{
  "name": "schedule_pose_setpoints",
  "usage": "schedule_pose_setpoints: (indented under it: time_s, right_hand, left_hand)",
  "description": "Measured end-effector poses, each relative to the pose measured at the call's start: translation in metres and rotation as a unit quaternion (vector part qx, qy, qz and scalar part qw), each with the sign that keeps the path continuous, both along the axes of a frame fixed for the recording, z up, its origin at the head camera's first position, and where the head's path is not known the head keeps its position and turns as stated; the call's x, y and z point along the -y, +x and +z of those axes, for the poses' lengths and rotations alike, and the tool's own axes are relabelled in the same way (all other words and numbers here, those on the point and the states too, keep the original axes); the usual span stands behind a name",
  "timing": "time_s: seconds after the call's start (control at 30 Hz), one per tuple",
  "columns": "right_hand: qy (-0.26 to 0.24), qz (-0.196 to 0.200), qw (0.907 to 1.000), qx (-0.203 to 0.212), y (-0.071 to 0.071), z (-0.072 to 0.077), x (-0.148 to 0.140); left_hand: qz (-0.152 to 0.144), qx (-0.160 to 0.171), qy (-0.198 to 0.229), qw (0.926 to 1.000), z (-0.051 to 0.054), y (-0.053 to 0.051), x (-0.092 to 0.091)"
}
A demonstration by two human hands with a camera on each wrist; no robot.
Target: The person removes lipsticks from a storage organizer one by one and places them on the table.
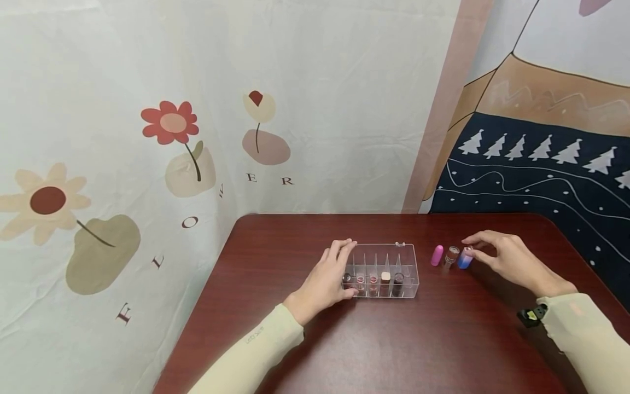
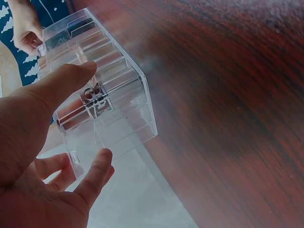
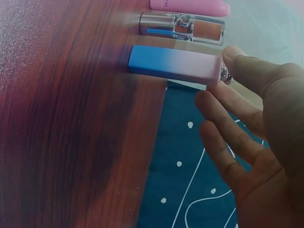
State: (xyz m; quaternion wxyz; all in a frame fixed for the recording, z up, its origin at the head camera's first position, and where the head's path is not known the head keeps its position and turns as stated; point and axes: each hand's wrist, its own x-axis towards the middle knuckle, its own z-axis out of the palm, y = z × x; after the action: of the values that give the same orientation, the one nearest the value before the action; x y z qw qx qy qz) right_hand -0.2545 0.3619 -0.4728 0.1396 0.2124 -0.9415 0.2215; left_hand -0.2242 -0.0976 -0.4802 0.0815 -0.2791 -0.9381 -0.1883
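Observation:
A clear divided lipstick organizer [image 1: 410, 273] stands on the table with several lipsticks in its front compartments. My left hand [image 1: 322, 282] grips its left end, thumb at the front and fingers around the back and side. In the left wrist view, the thumb lies against the clear wall. To the right, a square blue-to-pink lipstick tube [image 3: 173, 64] stands upright. My right hand [image 1: 512, 260] has thumb and index finger on opposite sides of its top, pinching it; the other fingers hang loose. Beside it stand a clear-and-brown lipstick tube [image 1: 450, 257] and a bright pink tube [image 1: 437, 255].
The dark red-brown wooden table [image 1: 374, 345] has rounded far corners. Behind it hangs a pale flower-print cloth [image 1: 344, 109], and a dark blue cloth with white trees [image 1: 531, 180] hangs at the right.

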Motion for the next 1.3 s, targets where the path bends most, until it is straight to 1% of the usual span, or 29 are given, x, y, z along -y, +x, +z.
schedule_pose_setpoints:
  time_s: [0.33,0.63,0.87,0.97,1.07,1.3]
  right_hand:
    - [-0.012,0.008,0.9986,-0.051,0.003,0.003,0.005]
    - [-0.018,0.016,0.9983,-0.052,0.005,0.008,0.013]
    - [0.006,0.006,0.999,-0.044,0.01,0.017,0.022]
    - [0.011,0.007,0.9987,-0.049,0.013,0.019,0.026]
    - [0.001,0.018,0.9984,-0.054,0.014,0.02,0.03]
    - [-0.016,0.043,0.9949,-0.09,0.019,0.024,0.042]
  left_hand:
    - [-0.001,0.005,-0.002,1.0,0.002,0.0,0.0]
    - [-0.002,0.003,-0.002,1.0,0.0,-0.001,0.001]
    - [-0.004,-0.001,-0.002,1.0,0.0,-0.001,0.001]
    - [-0.003,-0.004,-0.003,1.0,0.0,-0.001,0.001]
    - [-0.002,-0.004,-0.005,1.0,-0.001,-0.001,0.001]
    - [-0.003,-0.004,-0.008,1.0,-0.001,-0.001,0.001]
